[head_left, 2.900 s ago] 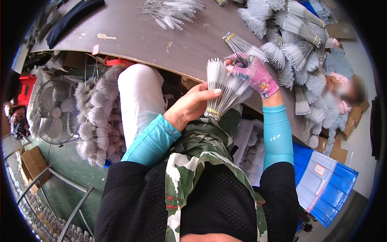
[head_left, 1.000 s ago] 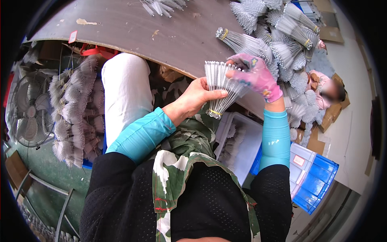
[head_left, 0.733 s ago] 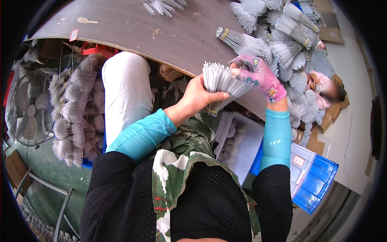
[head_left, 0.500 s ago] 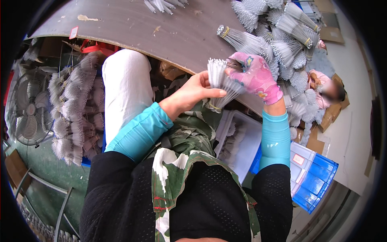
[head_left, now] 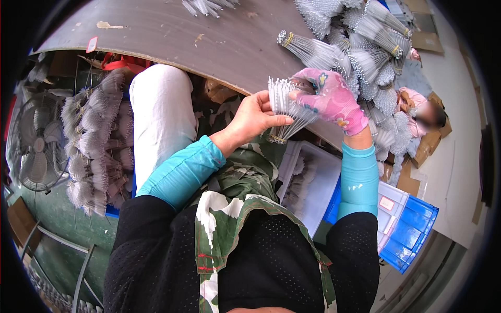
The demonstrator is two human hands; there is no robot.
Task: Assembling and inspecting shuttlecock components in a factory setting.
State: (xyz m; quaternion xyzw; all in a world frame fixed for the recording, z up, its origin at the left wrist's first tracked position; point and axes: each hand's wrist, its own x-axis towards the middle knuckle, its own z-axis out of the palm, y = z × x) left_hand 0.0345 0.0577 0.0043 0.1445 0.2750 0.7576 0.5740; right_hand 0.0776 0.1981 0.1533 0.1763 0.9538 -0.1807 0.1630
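A bundle of thin white-bristled wire brushes (head_left: pixel 282 102) is held upright above my lap, its bristles at the top and thin wire stems fanning below. A yellowish band circles the stems near the lower end. My bare left hand (head_left: pixel 255 116) is closed around the bundle's left side, thumb across its front. Against its upper right side, my right hand (head_left: pixel 334 101), in a pink flowered glove, has its fingers curled and thumb tip at the bristles. Something dark shows between those fingers, mostly hidden, and I cannot make out what it is.
Many banded brush bundles (head_left: pixel 360 52) are heaped on the brown table (head_left: pixel 209 47) at the far right. A white bin (head_left: pixel 326 172) with brushes and a blue crate (head_left: pixel 409 229) stand right of my lap. Left are hanging brushes (head_left: pixel 96 135) and a fan (head_left: pixel 39 141). Another person (head_left: pixel 417 115) sits right.
The bundle and both hands stay almost in place. My right hand has closed in slightly over the bundle's top, and the dark thing between its fingers shows less.
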